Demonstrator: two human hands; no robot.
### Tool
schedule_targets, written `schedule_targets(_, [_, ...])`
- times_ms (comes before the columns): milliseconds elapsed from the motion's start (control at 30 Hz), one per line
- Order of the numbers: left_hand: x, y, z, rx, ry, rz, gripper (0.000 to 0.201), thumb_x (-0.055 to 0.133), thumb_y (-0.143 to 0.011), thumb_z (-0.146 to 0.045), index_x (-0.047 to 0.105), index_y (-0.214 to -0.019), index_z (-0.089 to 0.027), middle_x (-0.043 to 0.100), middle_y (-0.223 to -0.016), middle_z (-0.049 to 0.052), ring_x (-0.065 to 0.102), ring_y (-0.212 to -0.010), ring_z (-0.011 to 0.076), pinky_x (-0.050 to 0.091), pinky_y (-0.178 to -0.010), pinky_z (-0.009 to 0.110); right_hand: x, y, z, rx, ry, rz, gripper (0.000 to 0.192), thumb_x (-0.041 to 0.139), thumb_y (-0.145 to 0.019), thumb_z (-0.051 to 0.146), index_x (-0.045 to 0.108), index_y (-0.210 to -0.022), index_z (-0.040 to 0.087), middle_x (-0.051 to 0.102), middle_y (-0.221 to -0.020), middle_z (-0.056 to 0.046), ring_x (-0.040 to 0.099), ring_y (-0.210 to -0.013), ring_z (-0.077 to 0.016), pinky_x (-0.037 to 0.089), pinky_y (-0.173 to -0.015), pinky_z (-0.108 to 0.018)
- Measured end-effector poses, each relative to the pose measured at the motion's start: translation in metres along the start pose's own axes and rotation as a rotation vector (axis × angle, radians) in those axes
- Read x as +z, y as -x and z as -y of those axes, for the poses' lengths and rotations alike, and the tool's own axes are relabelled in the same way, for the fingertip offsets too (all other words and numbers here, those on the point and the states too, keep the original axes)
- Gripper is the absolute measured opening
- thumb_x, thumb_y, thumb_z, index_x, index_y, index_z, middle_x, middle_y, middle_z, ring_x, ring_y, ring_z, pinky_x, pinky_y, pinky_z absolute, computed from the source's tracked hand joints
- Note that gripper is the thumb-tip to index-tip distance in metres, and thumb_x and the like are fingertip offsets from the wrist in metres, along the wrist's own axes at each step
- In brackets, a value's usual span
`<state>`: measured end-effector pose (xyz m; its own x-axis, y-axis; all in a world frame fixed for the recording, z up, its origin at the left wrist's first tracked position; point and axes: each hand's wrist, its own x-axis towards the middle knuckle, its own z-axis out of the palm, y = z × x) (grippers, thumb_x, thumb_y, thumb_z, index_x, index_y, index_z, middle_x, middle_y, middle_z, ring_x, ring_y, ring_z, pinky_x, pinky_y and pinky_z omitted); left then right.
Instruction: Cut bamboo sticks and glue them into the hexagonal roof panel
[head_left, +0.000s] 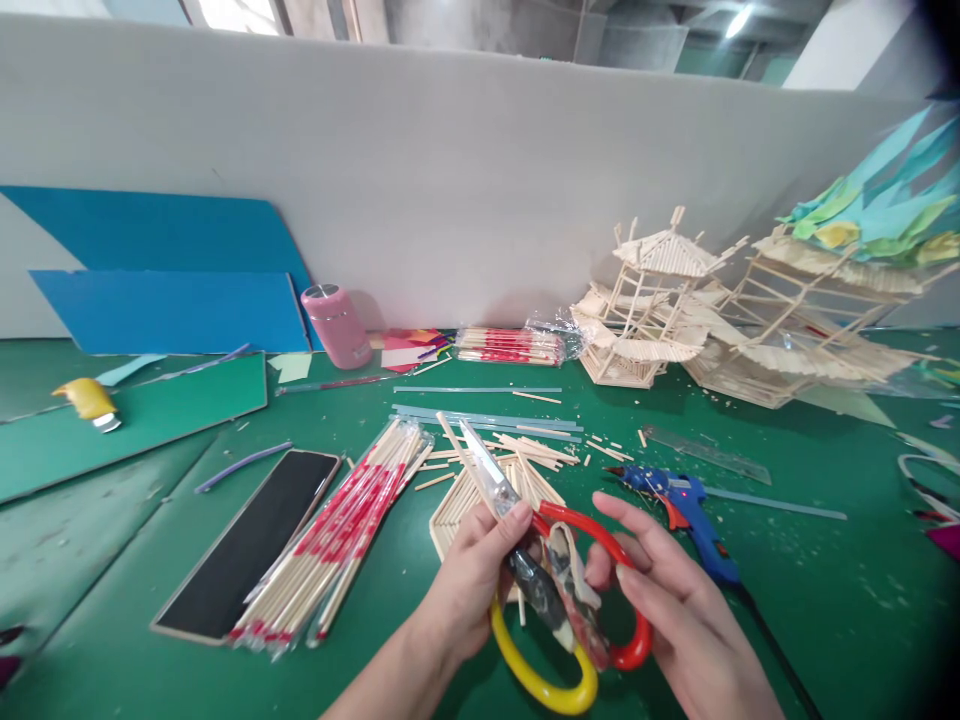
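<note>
So the scissors (536, 585) are at about half past five from the middle of my remote view, tilted, blades aimed toward 11 o'clock, red and yellow loops nearest me. My left hand (471, 560) sits at 6, fingers closed around them near the pivot with the thumb pressed on top, and a thin wooden stick (457, 445) runs right alongside the blade. Can't tell if those fingers pinch the stick too. Right hand (675, 590) is at half past four, fingers curled loosely on the red loop, index finger sticking out free. A hexagonal stick panel (446, 500) is partly hidden behind the left hand. Blue glue gun (686, 505) lies at 4, bagged sticks (349, 530) at half past seven, pink flask (337, 328) near half past nine, and a little stick pavilion (667, 255) just before 3.
</note>
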<state>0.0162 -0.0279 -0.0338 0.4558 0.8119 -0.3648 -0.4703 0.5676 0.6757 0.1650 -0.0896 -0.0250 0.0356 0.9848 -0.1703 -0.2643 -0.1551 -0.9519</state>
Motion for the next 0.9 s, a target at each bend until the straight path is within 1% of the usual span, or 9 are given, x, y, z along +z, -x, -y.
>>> schedule_targets(100, [0.002, 0.001, 0.0, 0.022, -0.001, 0.001, 0.02, 0.062, -0.073, -0.029, 0.061, -0.064, -0.011, 0.059, -0.05, 0.001, 0.054, -0.044, 0.0091, 0.042, -0.044, 0.018, 0.005, -0.003, -0.002, -0.005, 0.139, -0.076, 0.042, 0.055, -0.078, 0.035, 0.045, -0.118, 0.025, 0.058, -0.074, 0.0, 0.057, -0.071, -0.0159, 0.049, -0.065, -0.026])
schedule_targets(200, [0.004, 0.002, 0.0, 0.044, -0.014, -0.014, 0.019, 0.062, -0.072, -0.029, 0.062, -0.066, -0.011, 0.062, -0.054, 0.002, 0.055, -0.046, 0.0096, 0.045, -0.048, 0.019, 0.006, -0.008, -0.012, -0.058, 0.318, -0.172, 0.048, 0.061, -0.073, 0.035, 0.044, -0.116, 0.025, 0.056, -0.083, -0.002, 0.057, -0.072, -0.0167, 0.05, -0.063, -0.027])
schedule_targets(300, [0.004, 0.002, 0.001, 0.093, -0.03, -0.052, 0.019, 0.062, -0.073, -0.029, 0.061, -0.065, -0.012, 0.063, -0.055, 0.001, 0.056, -0.047, 0.0095, 0.044, -0.048, 0.018, 0.003, -0.012, -0.023, -0.297, 0.584, -0.312, 0.048, 0.062, -0.072, 0.032, 0.041, -0.115, 0.026, 0.049, -0.103, -0.007, 0.054, -0.089, -0.0209, 0.048, -0.075, -0.034])
schedule_targets(367, [0.004, 0.003, 0.002, 0.112, -0.046, -0.065, 0.019, 0.06, -0.074, -0.029, 0.062, -0.066, -0.013, 0.063, -0.055, 0.001, 0.056, -0.049, 0.0098, 0.045, -0.05, 0.018, 0.0, -0.013, -0.027, -0.504, 0.799, -0.371, 0.037, 0.061, -0.072, 0.028, 0.047, -0.106, 0.025, 0.043, -0.11, -0.008, 0.047, -0.101, -0.0248, 0.044, -0.083, -0.04])
schedule_targets(433, [0.004, 0.004, 0.003, 0.116, -0.063, -0.064, 0.019, 0.059, -0.076, -0.031, 0.063, -0.071, -0.013, 0.065, -0.06, 0.002, 0.058, -0.052, 0.0112, 0.047, -0.054, 0.021, -0.002, -0.013, -0.03, -0.627, 0.968, -0.327, 0.025, 0.056, -0.076, 0.024, 0.052, -0.1, 0.023, 0.04, -0.115, -0.01, 0.043, -0.106, -0.0271, 0.041, -0.085, -0.043])
schedule_targets(500, [0.005, 0.005, 0.004, 0.123, -0.078, -0.053, 0.02, 0.058, -0.076, -0.033, 0.063, -0.076, -0.013, 0.066, -0.063, 0.003, 0.058, -0.055, 0.0121, 0.047, -0.057, 0.023, -0.002, -0.012, -0.031, -0.648, 1.067, -0.231, 0.025, 0.049, -0.081, 0.021, 0.054, -0.105, 0.023, 0.036, -0.123, -0.011, 0.04, -0.11, -0.0286, 0.041, -0.085, -0.045])
schedule_targets(633, [0.007, 0.007, 0.004, 0.129, -0.115, -0.04, 0.024, 0.058, -0.075, -0.036, 0.059, -0.084, -0.014, 0.064, -0.063, 0.002, 0.057, -0.054, 0.0125, 0.047, -0.054, 0.023, -0.002, -0.013, -0.031, -0.573, 1.12, -0.085, 0.029, 0.042, -0.085, 0.021, 0.052, -0.112, 0.022, 0.032, -0.13, -0.01, 0.033, -0.118, -0.0291, 0.038, -0.091, -0.046])
schedule_targets(800, [0.006, 0.009, 0.006, 0.149, -0.211, -0.085, 0.029, 0.06, -0.073, -0.037, 0.058, -0.089, -0.014, 0.062, -0.066, 0.001, 0.056, -0.058, 0.0123, 0.047, -0.054, 0.023, -0.008, -0.017, -0.018, -0.423, 1.105, 0.094, 0.018, 0.042, -0.086, 0.027, 0.058, -0.094, 0.022, 0.037, -0.126, -0.009, 0.037, -0.117, -0.0254, 0.039, -0.093, -0.041])
schedule_targets(900, [0.007, 0.009, 0.008, 0.136, -0.263, -0.076, 0.027, 0.059, -0.073, -0.038, 0.06, -0.084, -0.013, 0.061, -0.063, 0.001, 0.054, -0.057, 0.0115, 0.045, -0.053, 0.021, -0.011, -0.018, -0.011, -0.447, 1.15, 0.128, 0.016, 0.044, -0.085, 0.026, 0.058, -0.092, 0.021, 0.038, -0.126, -0.009, 0.037, -0.117, -0.0254, 0.04, -0.092, -0.04])
